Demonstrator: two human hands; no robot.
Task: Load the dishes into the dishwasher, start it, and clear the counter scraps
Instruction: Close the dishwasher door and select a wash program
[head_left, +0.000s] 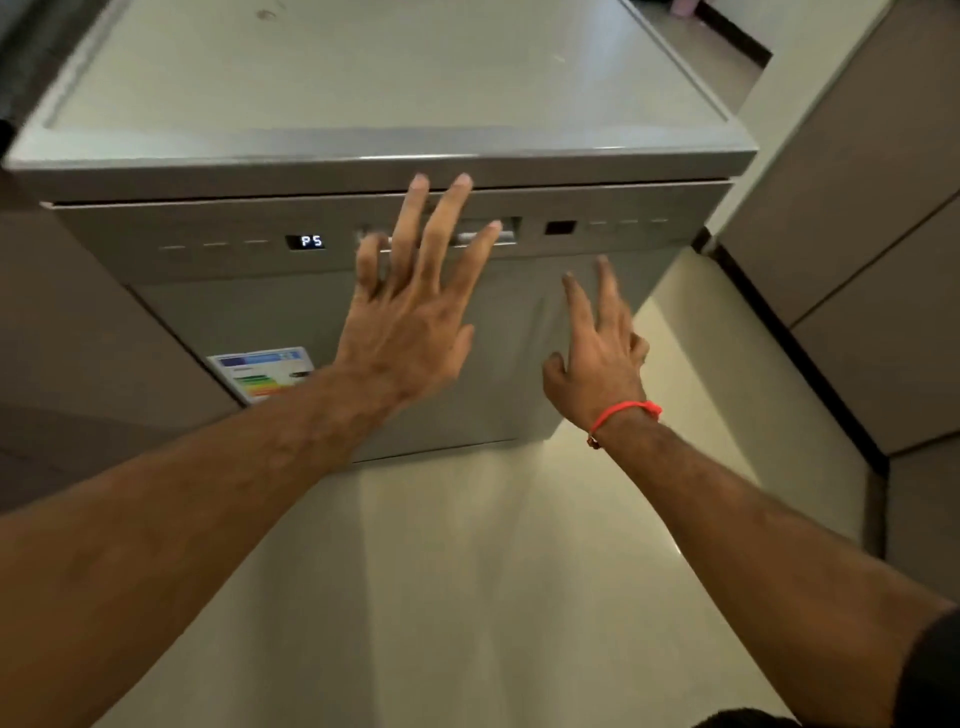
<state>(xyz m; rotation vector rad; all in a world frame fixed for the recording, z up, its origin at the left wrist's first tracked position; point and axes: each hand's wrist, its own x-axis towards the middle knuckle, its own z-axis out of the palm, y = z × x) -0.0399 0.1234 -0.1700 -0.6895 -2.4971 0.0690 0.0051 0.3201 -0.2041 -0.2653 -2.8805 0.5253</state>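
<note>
The dishwasher (374, 322) is being seen from above, its door closed, standing on a pale glossy floor (467, 571) between grey cabinets (857, 234). The left hand (410, 317) is being spread across the door over the handle (483, 236), fingers straight and apart. The right hand (597, 358) is being held just beside it, fingers loose, gripping nothing. "P5" is being shown on the display (310, 241). A coloured sticker (265, 371) is being carried on the door's left.

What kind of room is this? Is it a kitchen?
Most likely a kitchen. A freestanding dishwasher stands with its door shut and its display lit with "P5". Plain cabinet fronts flank it, above a pale tiled floor. Both hands, left hand and right hand, reach toward the door.
</note>
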